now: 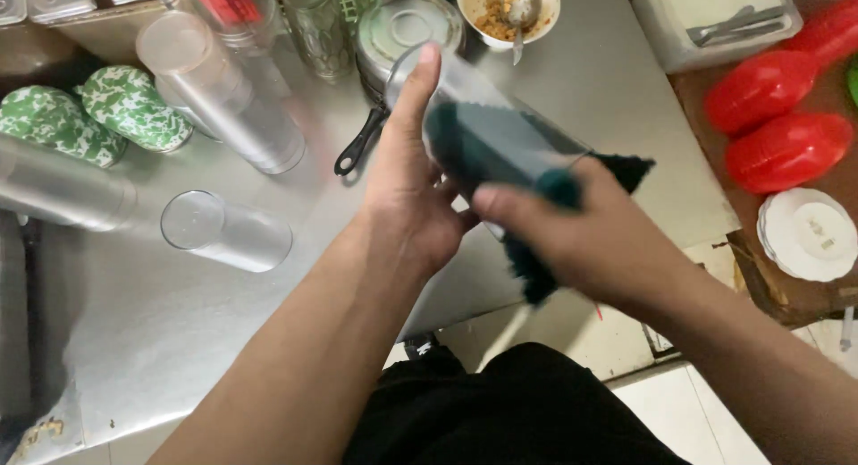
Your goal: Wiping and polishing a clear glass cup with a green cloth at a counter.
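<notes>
Left hand (407, 192) has its fingers wrapped round a clear tumbler (487, 130) held over the tabletop (179, 331), while right hand (585, 237) fingers pinch a dark green cloth (500, 143) stuffed inside it. Looks mid-wipe. Another clear cup (225, 231) lies at the near left, with stacked ones (223, 94) farther back, possibly waiting.

We see our left hand (411, 197) and right hand (594, 237) bare, with no gloves, rings or watch on them. Both forearms are uncovered right to the lower edge of the view, with no sleeve showing. Below them, at our middle, we wear a plain black garment (509, 411) of soft cloth, slightly creased.
</notes>
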